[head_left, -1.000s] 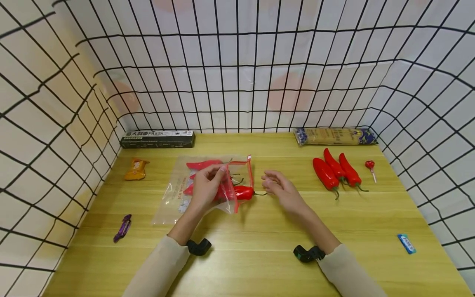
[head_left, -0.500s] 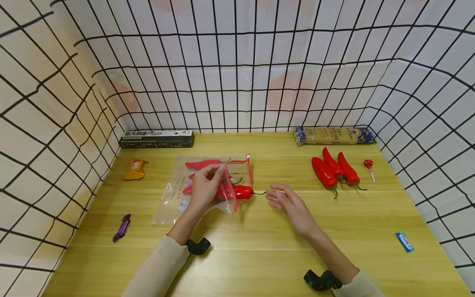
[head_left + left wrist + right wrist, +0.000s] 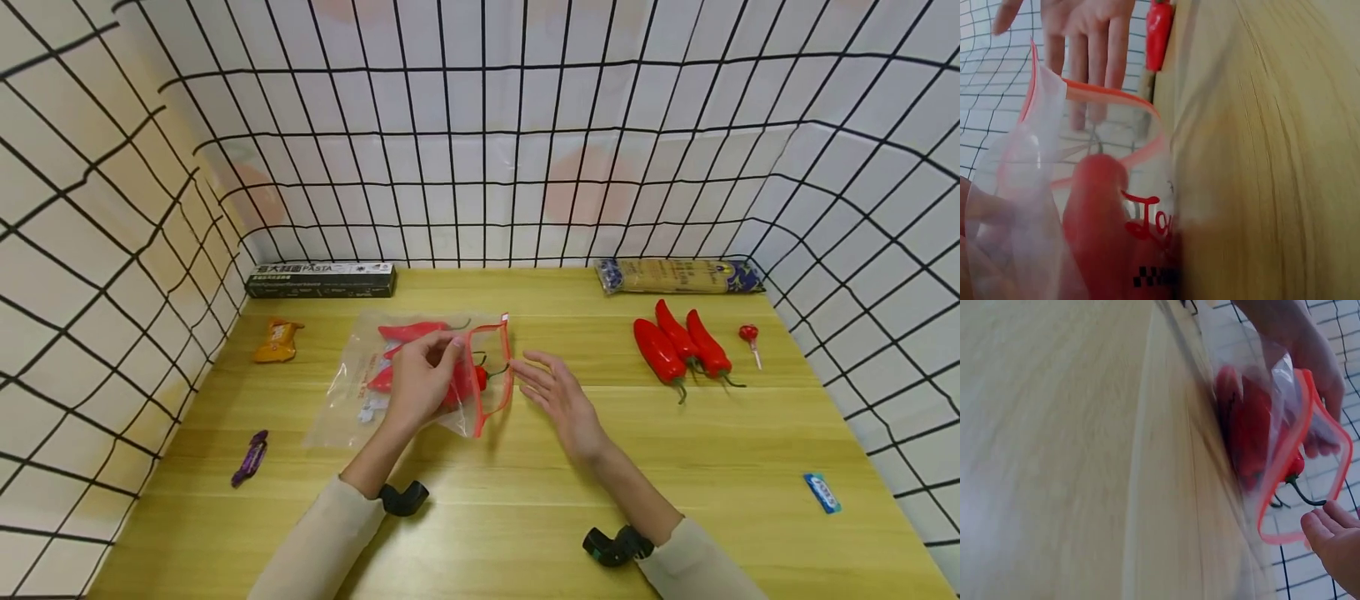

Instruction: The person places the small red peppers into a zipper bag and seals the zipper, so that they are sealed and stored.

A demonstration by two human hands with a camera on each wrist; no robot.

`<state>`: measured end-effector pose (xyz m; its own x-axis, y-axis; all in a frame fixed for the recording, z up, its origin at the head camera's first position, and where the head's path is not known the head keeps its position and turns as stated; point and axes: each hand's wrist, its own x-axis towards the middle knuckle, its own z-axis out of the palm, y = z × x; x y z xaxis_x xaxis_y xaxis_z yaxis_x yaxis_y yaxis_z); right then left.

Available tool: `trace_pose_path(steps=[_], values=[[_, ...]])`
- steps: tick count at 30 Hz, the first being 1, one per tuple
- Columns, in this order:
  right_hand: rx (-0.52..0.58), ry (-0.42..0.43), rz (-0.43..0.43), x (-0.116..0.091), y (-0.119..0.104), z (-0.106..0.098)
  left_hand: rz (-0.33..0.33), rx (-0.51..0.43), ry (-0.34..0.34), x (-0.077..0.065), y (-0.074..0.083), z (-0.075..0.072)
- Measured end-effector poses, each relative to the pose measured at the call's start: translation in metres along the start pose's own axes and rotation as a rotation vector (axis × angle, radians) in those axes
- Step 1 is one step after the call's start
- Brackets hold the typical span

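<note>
A clear zip bag (image 3: 341, 408) with a red zip edge lies on the table, its mouth gaping toward the right. Several red chili peppers (image 3: 412, 332) are inside it. My left hand (image 3: 422, 379) pinches the bag's upper layer near the mouth between thumb and finger. At the opening, the fingertips of my right hand (image 3: 558, 404) are right by the green stem of the nearest pepper (image 3: 1296, 466). The right fingers are extended, with nothing gripped. In the left wrist view, that pepper's red body (image 3: 1094, 212) shows through the plastic.
Three loose red peppers (image 3: 678, 342) and a lollipop (image 3: 748, 333) lie to the right. At the back are a pasta box (image 3: 318, 281) and a noodle packet (image 3: 678, 276). Candies in orange (image 3: 277, 342), purple (image 3: 250, 458) and blue (image 3: 822, 492) wrappers lie near the sides. Grid-patterned walls surround the table.
My right hand has moved left to the bag's mouth, and the pepper that stuck out has slid further inside. My left hand keeps its pinch on the bag.
</note>
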<state>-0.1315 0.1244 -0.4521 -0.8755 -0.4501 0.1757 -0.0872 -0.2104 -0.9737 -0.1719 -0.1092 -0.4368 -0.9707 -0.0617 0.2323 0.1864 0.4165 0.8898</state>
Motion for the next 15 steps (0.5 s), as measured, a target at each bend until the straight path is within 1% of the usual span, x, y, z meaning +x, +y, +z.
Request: trace_pose_path(steps=[2,4,8,11,13,15], values=[[-0.016,-0.014,0.0,0.003,0.002,0.004,0.011,0.004,0.007,0.0,0.001,0.001],[-0.029,-0.02,0.013,0.006,0.004,0.009,0.004,-0.019,0.011,0.001,0.001,0.003],[-0.004,-0.041,0.046,0.009,0.003,0.016,-0.049,-0.129,-0.006,0.003,-0.002,0.005],[0.022,-0.058,0.063,0.008,0.001,0.017,-0.095,-0.222,-0.024,0.005,-0.004,0.004],[-0.004,-0.034,0.072,0.007,-0.001,0.012,-0.113,-0.256,-0.028,0.005,-0.005,0.003],[-0.074,0.029,0.079,0.005,-0.006,0.002,-0.12,-0.277,-0.025,0.006,-0.005,0.002]])
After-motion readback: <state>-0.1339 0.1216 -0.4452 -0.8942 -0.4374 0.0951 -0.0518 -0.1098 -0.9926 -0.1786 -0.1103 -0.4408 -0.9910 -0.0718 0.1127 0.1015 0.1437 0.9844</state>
